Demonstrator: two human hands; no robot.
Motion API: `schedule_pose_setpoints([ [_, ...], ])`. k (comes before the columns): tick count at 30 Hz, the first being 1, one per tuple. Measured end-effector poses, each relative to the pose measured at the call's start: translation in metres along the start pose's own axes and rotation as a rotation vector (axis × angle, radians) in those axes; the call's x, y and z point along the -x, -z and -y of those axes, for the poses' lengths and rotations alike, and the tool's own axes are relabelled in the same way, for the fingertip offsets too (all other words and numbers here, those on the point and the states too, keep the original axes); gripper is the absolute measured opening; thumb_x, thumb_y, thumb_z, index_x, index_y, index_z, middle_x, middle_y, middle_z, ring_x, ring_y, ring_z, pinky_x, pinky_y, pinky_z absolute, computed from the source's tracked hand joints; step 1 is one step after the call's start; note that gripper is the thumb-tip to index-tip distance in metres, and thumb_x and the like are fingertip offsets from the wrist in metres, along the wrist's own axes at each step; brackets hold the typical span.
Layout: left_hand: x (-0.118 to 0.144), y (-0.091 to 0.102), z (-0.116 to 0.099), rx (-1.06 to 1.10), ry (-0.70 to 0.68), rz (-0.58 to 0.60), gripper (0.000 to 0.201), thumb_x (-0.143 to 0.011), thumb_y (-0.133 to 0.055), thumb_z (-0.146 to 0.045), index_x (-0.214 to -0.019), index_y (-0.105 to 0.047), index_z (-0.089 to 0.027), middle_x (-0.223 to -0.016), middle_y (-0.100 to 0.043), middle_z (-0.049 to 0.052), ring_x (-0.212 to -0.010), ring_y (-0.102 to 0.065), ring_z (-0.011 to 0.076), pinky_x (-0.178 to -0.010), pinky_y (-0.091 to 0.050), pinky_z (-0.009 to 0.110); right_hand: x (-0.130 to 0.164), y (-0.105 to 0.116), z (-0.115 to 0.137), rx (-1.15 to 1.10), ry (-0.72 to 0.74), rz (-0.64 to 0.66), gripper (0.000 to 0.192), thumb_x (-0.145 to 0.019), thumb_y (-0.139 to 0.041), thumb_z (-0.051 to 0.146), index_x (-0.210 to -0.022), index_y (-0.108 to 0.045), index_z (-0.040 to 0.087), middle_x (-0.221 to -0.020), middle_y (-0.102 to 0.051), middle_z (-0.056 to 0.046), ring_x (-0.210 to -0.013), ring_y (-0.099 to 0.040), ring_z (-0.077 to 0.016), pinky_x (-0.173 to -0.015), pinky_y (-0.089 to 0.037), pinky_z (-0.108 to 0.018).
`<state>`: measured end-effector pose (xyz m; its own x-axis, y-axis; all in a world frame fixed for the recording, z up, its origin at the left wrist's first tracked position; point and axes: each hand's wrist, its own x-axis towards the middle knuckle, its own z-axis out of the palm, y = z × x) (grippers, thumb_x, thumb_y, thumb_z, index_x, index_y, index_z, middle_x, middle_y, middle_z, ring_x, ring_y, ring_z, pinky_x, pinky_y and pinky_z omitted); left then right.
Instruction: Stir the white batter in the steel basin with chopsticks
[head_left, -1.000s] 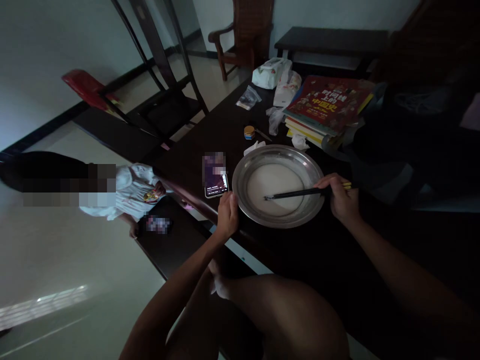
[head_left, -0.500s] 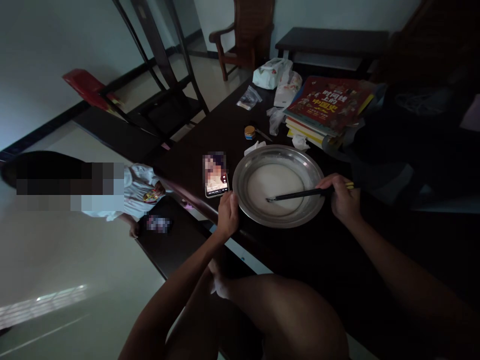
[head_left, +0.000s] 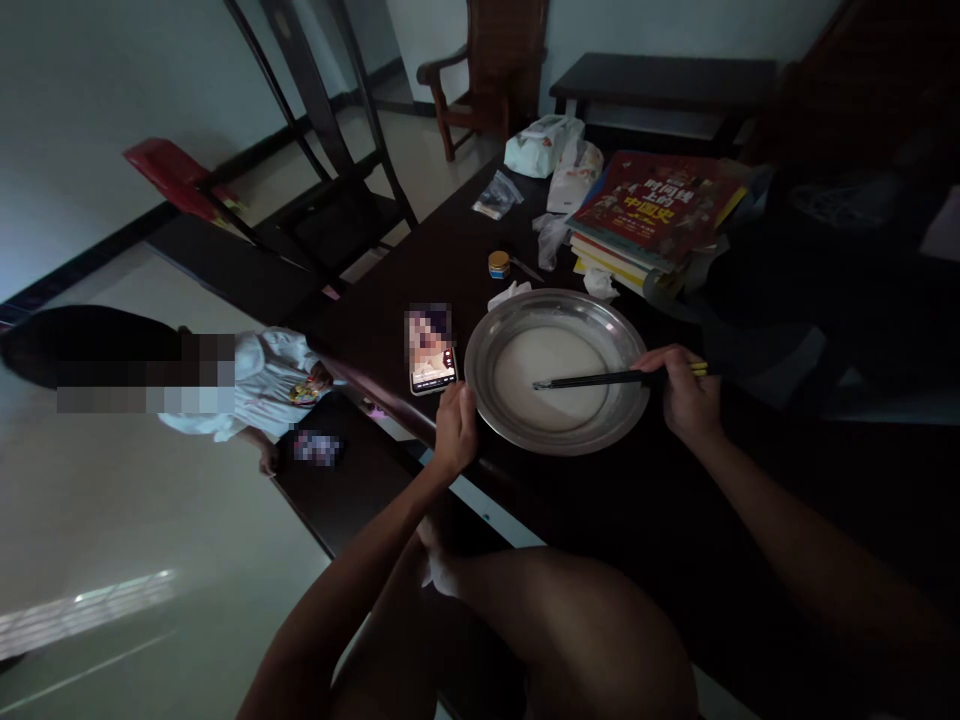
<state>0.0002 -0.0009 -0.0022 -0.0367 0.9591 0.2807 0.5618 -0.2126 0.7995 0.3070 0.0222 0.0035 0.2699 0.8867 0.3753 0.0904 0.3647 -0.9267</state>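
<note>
A wide metal basin [head_left: 487, 420] stands on the dark table, with a whitish substance [head_left: 555, 365] in its bottom. My right hand [head_left: 684, 395] is closed around a pair of black chopsticks [head_left: 600, 379] at the basin's right side. Their tips reach over the white contents, left of the middle. My left hand [head_left: 456, 430] is at the basin's near left rim, its fingers closed on the edge; part of the grip is hidden. Just left of the basin lies a phone [head_left: 433, 365] with its screen lit.
Behind the basin are crumpled tissues [head_left: 600, 283], a small gold-lidded jar [head_left: 499, 264], plastic bags [head_left: 544, 148] and a stack of books [head_left: 660, 215]. A person in a white shirt [head_left: 281, 370] is at the left by a dark bench [head_left: 352, 500].
The chopstick tips have shifted slightly away from me across the white contents. My left hand stays at the basin's rim.
</note>
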Motion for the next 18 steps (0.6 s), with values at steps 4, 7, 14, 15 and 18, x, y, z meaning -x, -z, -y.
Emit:
schedule_pose_setpoints([
  [4,-0.0004,-0.0002,0.0001,0.000,-0.008,-0.002,0.066,-0.101,-0.016,-0.071,-0.070,-0.051,-0.023,-0.076,-0.059,0.006,-0.079,-0.056,0.0220,-0.080,-0.047,0.038,-0.0001,0.0007,-0.0015,0.003,-0.008,0.030,0.044,-0.091,-0.061,0.059,-0.064,-0.071,0.026,-0.068,-0.072,-0.002,-0.071,-0.067,-0.0204,-0.077,-0.054,-0.039],
  [7,-0.0005,-0.0001,-0.0004,-0.002,-0.010,-0.003,0.067,-0.101,-0.016,-0.070,-0.070,-0.051,-0.023,-0.076,-0.059,0.006,-0.079,-0.057,0.0221,-0.080,-0.047,0.038,-0.0003,0.0010,-0.0028,-0.002,0.004,0.020,0.041,-0.091,-0.062,0.057,-0.065,-0.072,0.026,-0.070,-0.072,-0.002,-0.073,-0.068,-0.0203,-0.078,-0.054,-0.038],
  [14,-0.0005,0.0004,-0.0010,-0.007,-0.021,-0.007,0.067,-0.102,-0.017,-0.069,-0.072,-0.055,-0.022,-0.077,-0.062,0.007,-0.080,-0.059,0.0224,-0.081,-0.049,0.038,-0.0001,0.0018,-0.0033,-0.013,0.016,0.043,0.041,-0.093,-0.061,0.055,-0.066,-0.072,0.026,-0.070,-0.072,-0.001,-0.072,-0.068,-0.0193,-0.078,-0.053,-0.038],
  [15,-0.0005,0.0004,-0.0008,-0.008,-0.024,-0.007,0.068,-0.102,-0.016,-0.069,-0.072,-0.055,-0.022,-0.077,-0.062,0.007,-0.079,-0.059,0.0223,-0.081,-0.049,0.038,-0.0001,0.0017,-0.0029,0.000,0.022,0.040,0.042,-0.093,-0.061,0.055,-0.067,-0.072,0.026,-0.070,-0.072,-0.002,-0.073,-0.068,-0.0195,-0.079,-0.053,-0.038],
  [18,-0.0003,0.0002,-0.0001,-0.008,-0.024,-0.005,0.068,-0.102,-0.016,-0.069,-0.072,-0.055,-0.022,-0.077,-0.062,0.007,-0.079,-0.059,0.0222,-0.081,-0.049,0.038,-0.0003,0.0012,-0.0016,0.011,0.025,0.008,0.044,-0.093,-0.060,0.057,-0.065,-0.071,0.026,-0.070,-0.072,-0.002,-0.072,-0.068,-0.0194,-0.078,-0.053,-0.038],
])
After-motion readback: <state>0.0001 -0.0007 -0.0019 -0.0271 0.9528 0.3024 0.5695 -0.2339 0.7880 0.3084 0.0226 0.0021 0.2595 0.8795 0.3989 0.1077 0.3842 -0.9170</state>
